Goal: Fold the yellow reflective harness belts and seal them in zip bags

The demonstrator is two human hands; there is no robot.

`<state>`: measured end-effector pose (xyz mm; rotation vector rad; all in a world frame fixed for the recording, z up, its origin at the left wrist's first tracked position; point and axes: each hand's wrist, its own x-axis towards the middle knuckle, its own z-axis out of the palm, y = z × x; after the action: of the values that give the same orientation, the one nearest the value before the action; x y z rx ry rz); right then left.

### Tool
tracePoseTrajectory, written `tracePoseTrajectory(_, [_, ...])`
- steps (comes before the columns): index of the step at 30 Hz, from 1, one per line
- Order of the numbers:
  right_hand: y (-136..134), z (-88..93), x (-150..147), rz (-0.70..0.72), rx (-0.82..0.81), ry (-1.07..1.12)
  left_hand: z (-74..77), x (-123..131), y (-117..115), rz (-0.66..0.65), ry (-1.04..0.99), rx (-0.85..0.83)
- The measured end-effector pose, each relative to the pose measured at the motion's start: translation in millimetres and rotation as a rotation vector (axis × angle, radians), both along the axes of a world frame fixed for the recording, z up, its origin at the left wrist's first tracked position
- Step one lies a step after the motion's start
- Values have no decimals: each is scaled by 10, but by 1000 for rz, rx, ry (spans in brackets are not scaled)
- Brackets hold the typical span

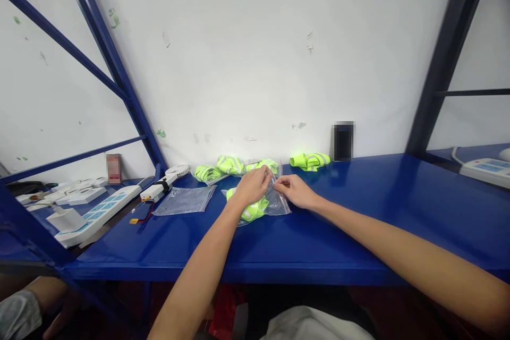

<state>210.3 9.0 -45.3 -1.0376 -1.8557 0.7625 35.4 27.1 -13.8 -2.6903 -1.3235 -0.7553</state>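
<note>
Both hands meet over a clear plastic bag point(274, 203) lying on the blue shelf point(358, 212). My left hand point(253, 185) pinches the bag's upper edge from the left. From the right, my right hand point(294, 190) pinches the same edge. Inside the bag sits a folded neon-yellow reflective band point(252, 211). More neon-yellow bands in bags point(223, 168) lie along the wall behind my hands, and one loose band point(309, 160) lies to the right of them.
A stack of empty clear bags point(185, 200) lies left of my hands. Further left are a white power strip point(99, 213), a white device with red and black wires point(157, 191) and a small white fan point(177, 171). Another power strip point(484, 169) sits far right.
</note>
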Motion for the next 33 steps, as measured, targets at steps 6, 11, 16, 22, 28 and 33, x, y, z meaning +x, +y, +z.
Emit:
tracePoseTrajectory(6, [-2,-36,46,180,-176,36,-29,-28,52,51,-31,29])
tracePoseTrajectory(11, [26,-61,15,154,-129,48,-17,-31,55,91,-46,14])
tracePoseTrajectory(16, [25,-87,-45,49,-75,37,-7,-40,61,124,-37,42])
tracePoseTrajectory(22, [-20,-145,-85,-66,43,-10,-27,-53,75,161,-63,72])
tracePoseTrajectory(28, [-23,-151,-61,-64,72,-61,-15,-49,62,189,-77,38])
tracePoseTrajectory(33, [22,-209,-92,-90,157,-85,-24,-51,72,174,-89,42])
